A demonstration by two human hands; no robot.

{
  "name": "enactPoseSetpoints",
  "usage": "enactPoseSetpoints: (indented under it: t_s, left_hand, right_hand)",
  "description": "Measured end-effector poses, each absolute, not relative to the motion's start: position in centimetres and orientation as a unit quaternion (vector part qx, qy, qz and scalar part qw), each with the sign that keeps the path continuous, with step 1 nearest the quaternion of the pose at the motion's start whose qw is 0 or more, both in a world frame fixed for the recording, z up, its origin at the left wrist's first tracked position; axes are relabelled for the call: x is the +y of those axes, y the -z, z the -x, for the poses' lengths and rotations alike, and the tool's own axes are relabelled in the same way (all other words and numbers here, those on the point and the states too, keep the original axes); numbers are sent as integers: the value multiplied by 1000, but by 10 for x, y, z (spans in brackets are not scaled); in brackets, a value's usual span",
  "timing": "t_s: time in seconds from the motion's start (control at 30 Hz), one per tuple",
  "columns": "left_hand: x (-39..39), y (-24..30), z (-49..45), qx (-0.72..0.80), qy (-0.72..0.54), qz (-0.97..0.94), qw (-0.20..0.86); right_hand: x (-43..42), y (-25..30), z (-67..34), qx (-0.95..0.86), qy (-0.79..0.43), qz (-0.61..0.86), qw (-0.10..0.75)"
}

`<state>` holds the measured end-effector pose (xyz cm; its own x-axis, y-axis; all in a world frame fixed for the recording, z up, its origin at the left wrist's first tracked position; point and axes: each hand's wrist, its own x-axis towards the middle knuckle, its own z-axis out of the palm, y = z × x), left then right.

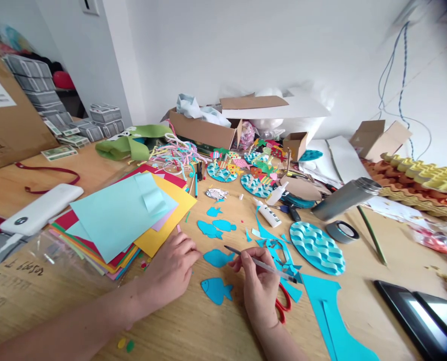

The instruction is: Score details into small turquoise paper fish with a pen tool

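Note:
My right hand [260, 283] pinches a slim pen [263, 262] between thumb and fingers, its dark end pointing left above a plain blue paper fish [216, 257]. My left hand [173, 264] rests on the table just left of that fish, its fingers bent and drawn together, with nothing seen in them. Nearer me lies a blue paper fish [214, 290] with an eye, gill line and mouth drawn on. Farther off are several smaller blue fish cut-outs [209, 229]. Red-handled scissors [283, 303] sit partly hidden behind my right hand, beside blue paper scraps [283, 253].
Coloured paper sheets [110, 215] and a white power bank [42, 206] lie left. To the right are a wavy-patterned blue oval [317, 248], black tape [342, 231], a metal flask [345, 198] and a dark tablet [411, 316]. A glue bottle [269, 214] lies beyond the fish.

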<state>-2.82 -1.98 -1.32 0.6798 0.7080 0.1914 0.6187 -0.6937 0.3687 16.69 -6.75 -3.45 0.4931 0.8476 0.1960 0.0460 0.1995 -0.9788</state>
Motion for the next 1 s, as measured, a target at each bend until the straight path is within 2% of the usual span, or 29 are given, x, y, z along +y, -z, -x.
enactPoseSetpoints:
  t_s: [0.3,0.5,1.0]
  left_hand:
    - [-22,16,28,355,-165,-910,137]
    - [-22,18,28,349,-176,-909,143]
    - [-25,16,24,314,-225,-908,160]
  right_hand:
    - [-65,37,-168,-361,-312,534,698]
    - [-64,40,-167,-389,-313,563,659]
    - [-64,40,-165,-411,-331,569,630]
